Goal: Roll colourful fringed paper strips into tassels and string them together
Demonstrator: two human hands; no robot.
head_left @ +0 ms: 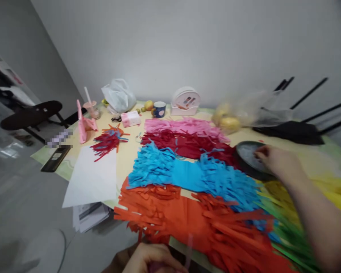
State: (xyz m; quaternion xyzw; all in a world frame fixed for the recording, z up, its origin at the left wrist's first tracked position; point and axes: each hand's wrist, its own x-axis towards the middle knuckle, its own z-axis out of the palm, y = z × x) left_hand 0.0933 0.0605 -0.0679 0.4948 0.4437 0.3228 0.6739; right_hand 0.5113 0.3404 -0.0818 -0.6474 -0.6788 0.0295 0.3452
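Left hand [156, 259] — at the lower edge of view, close to the body; fingers curled. A pale stick [189, 246] stands up beside it; whether the fingers grip it cannot be told, the hand being cut off by the frame.

Right hand [268, 157] — stretched over the dish [252, 173]; fingertips drawn together, narrow, above its pale contents. Whether anything is pinched between them cannot be told. The dish sits beside the paper's ends, presumably for easy reach.

Fringed paper, four bands lying roughly parallel on the table [125, 155]: pink [183, 124] farthest, then dark red [184, 144], blue [186, 174] and orange [184, 218] nearest. Spread flat, probably to keep colours apart; blue and orange show uncut middles, which seem to hold their strips together.

Green paper [297, 242] and yellow paper [338, 191], beneath and beside the right forearm.

Bundle [109, 140] of mixed strips, just beyond the white sheet [93, 178], apart from the bands.

Mug [159, 110], pink box [130, 118] and white bag [119, 94], toward the wall, seemingly kept clear of the paper.
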